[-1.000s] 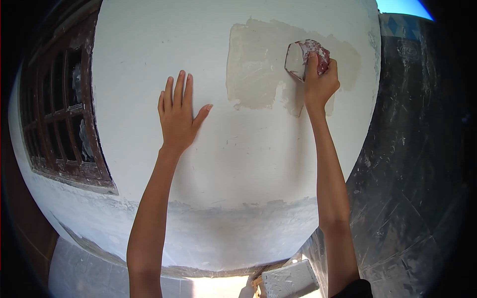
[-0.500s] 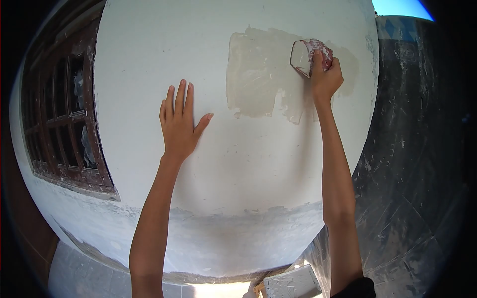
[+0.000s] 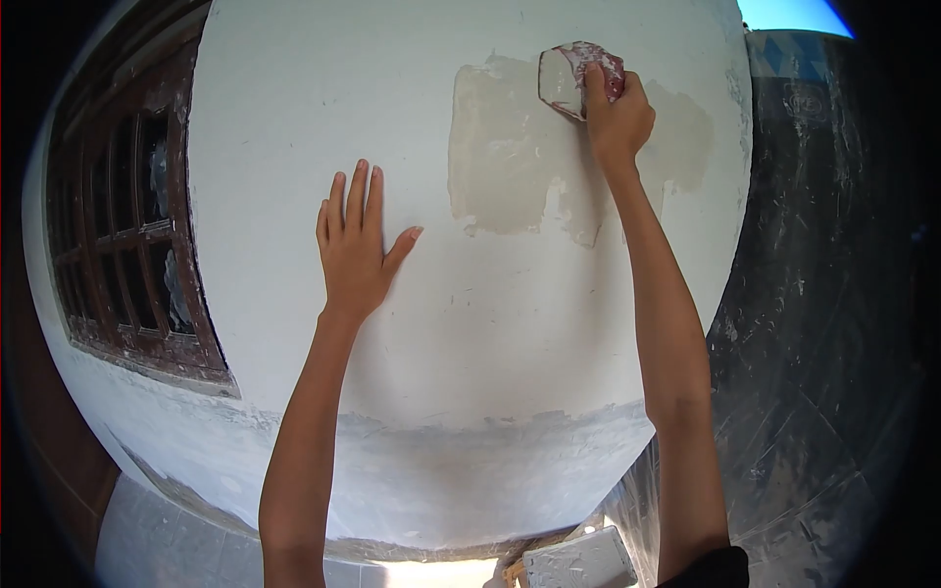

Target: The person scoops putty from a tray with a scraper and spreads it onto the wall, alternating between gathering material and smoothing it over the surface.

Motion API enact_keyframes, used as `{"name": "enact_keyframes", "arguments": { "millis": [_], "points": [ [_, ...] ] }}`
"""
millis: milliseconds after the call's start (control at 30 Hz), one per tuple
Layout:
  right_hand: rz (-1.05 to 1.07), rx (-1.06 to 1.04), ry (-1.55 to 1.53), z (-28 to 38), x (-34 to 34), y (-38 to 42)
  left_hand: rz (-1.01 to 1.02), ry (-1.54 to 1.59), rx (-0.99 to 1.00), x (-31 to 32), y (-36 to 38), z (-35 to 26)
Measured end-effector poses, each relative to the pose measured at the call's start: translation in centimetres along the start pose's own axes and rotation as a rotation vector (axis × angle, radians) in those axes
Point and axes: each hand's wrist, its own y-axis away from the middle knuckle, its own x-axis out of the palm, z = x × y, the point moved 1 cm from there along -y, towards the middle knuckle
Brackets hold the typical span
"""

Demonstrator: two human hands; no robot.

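My left hand (image 3: pixel 355 250) lies flat on the white wall (image 3: pixel 470 343), fingers spread, with nothing held. Further right and higher, my right hand (image 3: pixel 619 118) grips a scraper (image 3: pixel 561 82) with a pale blade face and a reddish, paint-flecked back. The scraper rests against the wall at the top of a beige, damp-looking patch (image 3: pixel 495 147). The patch has ragged lower edges and spreads to both sides of my right hand. Part of the scraper is hidden behind my fingers.
A brown window frame with dark panes (image 3: pixel 137 235) is at the left. Dark plastic sheeting (image 3: pixel 794 323) hangs at the right beyond the wall's edge. Low down, a white-smeared tray (image 3: pixel 578 563) sits near the wall's base.
My right hand has moved up and to the left with the scraper, from the patch's upper right part to its top edge. My left hand has stayed in place.
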Motion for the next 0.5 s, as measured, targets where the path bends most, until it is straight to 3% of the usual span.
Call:
{"name": "enact_keyframes", "arguments": {
  "millis": [133,200,267,300,400,500],
  "points": [
    [-0.152,-0.014,-0.046,0.4,-1.1,-0.3,-0.003,-0.012,0.006,0.0,-0.1,0.0],
    [-0.064,-0.011,-0.345,3.9,-0.7,1.4,-0.005,-0.011,0.012,0.1,-0.1,0.0],
    [0.127,-0.051,-0.394,5.2,1.1,2.7,-0.007,-0.021,0.015,0.2,-0.1,0.1],
    [0.092,-0.163,-0.249,4.7,3.0,2.9,-0.004,-0.021,0.018,0.2,0.1,0.1],
    [0.167,-0.15,-0.132,3.7,2.7,2.5,0.0,-0.03,0.012,0.2,-0.1,0.3],
    [0.087,-0.06,-0.015,1.1,0.9,1.4,0.008,-0.035,0.01,0.3,0.0,0.3]
  ]
}}
